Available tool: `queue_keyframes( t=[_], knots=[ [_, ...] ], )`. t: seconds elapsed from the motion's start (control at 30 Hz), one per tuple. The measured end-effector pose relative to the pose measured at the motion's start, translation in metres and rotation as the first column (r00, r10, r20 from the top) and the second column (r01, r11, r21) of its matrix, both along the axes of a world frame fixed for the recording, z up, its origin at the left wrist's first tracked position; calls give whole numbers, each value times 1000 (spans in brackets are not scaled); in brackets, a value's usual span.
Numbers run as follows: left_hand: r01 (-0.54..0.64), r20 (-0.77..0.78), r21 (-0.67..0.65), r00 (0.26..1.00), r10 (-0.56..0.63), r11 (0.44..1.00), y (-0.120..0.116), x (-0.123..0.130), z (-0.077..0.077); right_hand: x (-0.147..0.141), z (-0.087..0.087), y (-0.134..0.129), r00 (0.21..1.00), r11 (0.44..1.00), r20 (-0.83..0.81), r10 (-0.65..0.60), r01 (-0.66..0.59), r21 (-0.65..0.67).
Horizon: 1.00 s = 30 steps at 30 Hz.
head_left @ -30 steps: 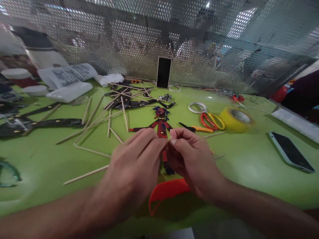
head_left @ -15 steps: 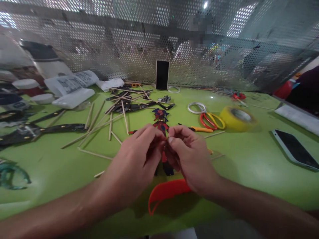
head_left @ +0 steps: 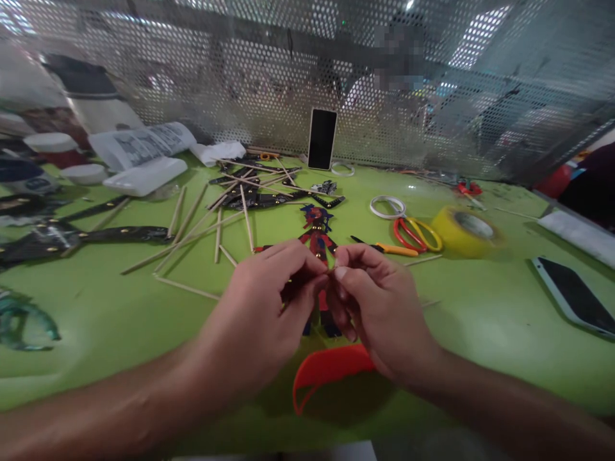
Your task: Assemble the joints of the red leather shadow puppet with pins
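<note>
Together, left hand (head_left: 266, 307) and right hand (head_left: 387, 307) pinch above a jointed puppet (head_left: 318, 241)

Head view: the flat red-and-dark-blue puppet lies on the green tabletop (head_left: 485, 346), beneath and beyond the hands, partly hidden. Each hand's grip is closed, thumb to fingers, seemingly on one tiny piece (head_left: 330, 270) too small to identify. The puppet looks light, thin and bendy, probably fragile at its joints; its middle seems the safest hold, while the tiny piece suits fingertips only.
</note>
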<state>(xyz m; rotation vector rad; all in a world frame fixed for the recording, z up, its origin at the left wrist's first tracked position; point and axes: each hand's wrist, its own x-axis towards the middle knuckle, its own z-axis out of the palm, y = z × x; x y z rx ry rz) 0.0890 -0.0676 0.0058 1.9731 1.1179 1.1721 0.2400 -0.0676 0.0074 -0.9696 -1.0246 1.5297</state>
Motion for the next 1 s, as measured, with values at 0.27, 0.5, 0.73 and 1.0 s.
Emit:
queue_keyframes(
  t=[0.27, 0.5, 0.73, 1.0],
  knots=[
    [-60, -207, 396, 966, 153, 916, -3, 1, -4, -2, -1, 0, 1000, 998, -21, -11, 10, -62],
    [113, -478, 634, 834, 274, 765, -3, 0, -7, -5, -2, 0, 996, 986, -71, -45, 33, -165],
    [-61, -254, 274, 958, 133, 960, -5, 1, 2, -2, -1, -2, 998, 999, 55, -20, 18, 37],
    [-9, -71, 133, 997, 18, 991, -1, -4, 8, 0, 0, -3, 995, 998, 98, -11, 6, 56]
  ],
)
